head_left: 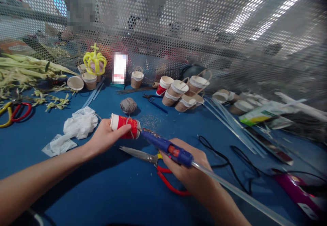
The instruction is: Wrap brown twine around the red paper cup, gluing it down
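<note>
Head view: left hand [102,134] grasps red cup [123,126], twine strand [128,120] on, mostly unwrapped; right hand [190,163] grips glue gun [163,143], cup's four o'clock; wrapped cups [176,90], two o'clock, look done.

Paper, plastic and metal over a smooth matt blue tabletop [114,195]
So the red paper cup [120,121] looks smooth, the hot glue gun [158,141] is plain blue plastic, and its glue stick [231,184] is glossy and see-through. Scissors [141,154] have shiny metal blades, the yarn ball [128,106] is fuzzy, the white cloth [80,122] is thin and crinkly.
</note>
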`<control>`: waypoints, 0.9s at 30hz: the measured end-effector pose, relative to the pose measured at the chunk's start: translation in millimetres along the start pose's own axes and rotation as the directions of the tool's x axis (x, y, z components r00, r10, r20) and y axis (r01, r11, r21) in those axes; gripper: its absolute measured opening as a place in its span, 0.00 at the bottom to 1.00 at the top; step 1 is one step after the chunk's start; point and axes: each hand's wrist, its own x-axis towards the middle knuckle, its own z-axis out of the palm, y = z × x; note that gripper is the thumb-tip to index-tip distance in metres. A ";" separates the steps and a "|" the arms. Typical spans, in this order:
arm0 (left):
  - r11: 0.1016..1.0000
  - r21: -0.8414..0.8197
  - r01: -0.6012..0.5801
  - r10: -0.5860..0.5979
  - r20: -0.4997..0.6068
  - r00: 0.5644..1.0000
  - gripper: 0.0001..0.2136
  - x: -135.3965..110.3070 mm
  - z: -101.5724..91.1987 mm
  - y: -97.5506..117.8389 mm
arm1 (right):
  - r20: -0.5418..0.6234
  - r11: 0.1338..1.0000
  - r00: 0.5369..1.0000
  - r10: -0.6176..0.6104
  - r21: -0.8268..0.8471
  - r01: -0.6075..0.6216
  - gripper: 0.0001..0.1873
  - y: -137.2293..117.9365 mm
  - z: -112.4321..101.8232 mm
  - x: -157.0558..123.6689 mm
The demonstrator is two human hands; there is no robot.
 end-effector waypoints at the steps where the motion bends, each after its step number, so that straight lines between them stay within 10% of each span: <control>1: 1.000 -0.012 0.001 -0.001 -0.001 1.000 0.09 0.3 -0.2 -0.7 | 0.010 1.000 1.000 -0.006 -0.013 0.006 0.05 -0.4 -0.1 0.0; 27: 0.987 -0.158 0.027 -0.033 -0.037 0.999 0.06 3.4 -2.3 -2.6 | 0.083 0.999 0.996 0.015 -0.043 -0.012 0.04 -4.5 -2.4 -0.2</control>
